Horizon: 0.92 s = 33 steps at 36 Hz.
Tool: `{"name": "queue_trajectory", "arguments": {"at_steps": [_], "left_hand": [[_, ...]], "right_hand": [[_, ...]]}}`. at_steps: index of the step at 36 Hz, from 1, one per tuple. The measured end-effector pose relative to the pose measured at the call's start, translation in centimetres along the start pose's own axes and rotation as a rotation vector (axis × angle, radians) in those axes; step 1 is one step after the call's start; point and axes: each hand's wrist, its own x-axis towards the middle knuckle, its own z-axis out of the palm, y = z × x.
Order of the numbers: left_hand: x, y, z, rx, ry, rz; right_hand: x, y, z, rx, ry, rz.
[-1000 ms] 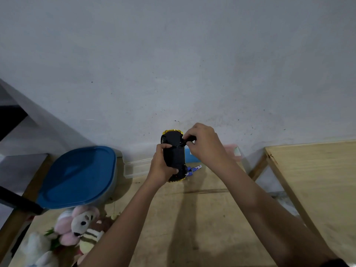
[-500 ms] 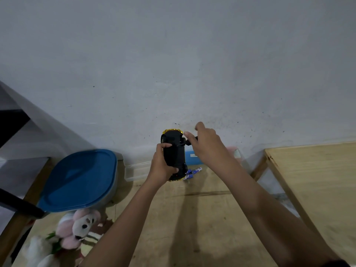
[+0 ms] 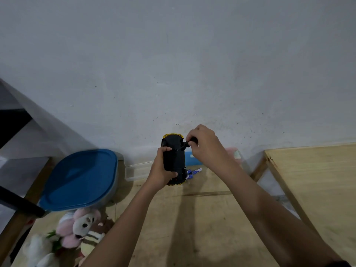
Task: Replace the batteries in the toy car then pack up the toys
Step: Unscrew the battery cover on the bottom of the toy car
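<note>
Toy car (image 3: pixel 173 158): held above the table (image 3: pixel 192 218), black underside up, long axis pointing toward the wall (image 3: pixel 173 74). Left hand (image 3: pixel 160 170) grips its side; right hand (image 3: pixel 204 145) pinches a screwdriver (image 3: pixel 189 141) against it.

Left hand (image 3: pixel 160 171) grips upturned toy car (image 3: pixel 174 158); right hand (image 3: pixel 205 146) holds screwdriver (image 3: pixel 187 143) at underside.

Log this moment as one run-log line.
phase: battery swap | left hand: holds toy car, underside facing camera | right hand: grips screwdriver at underside | batteries: on table
</note>
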Motion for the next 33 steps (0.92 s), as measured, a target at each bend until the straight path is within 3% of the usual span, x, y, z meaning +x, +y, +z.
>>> {"name": "queue_trajectory", "arguments": {"at_steps": [9, 15, 21, 33], "left_hand": [[-0.3, -1.1, -0.3, 0.018, -0.015, -0.004], [-0.7, -2.8, -0.5, -0.009, -0.042, -0.024], [-1.2, -5.0, -0.4, -0.031, -0.037, -0.073], [-1.0, -7.9, -0.5, -0.058, -0.024, -0.122]], "right_hand": [[-1.7, 3.6, -0.7, 0.288, 0.254, 0.133], [-5.0, 10.8, 2.2, 0.561, 0.317, 0.519], [-9.8, 16.6, 6.3, 0.540, 0.273, 0.827], [-13.2, 18.7, 9.3, 0.278, 0.186, 0.755]]}}
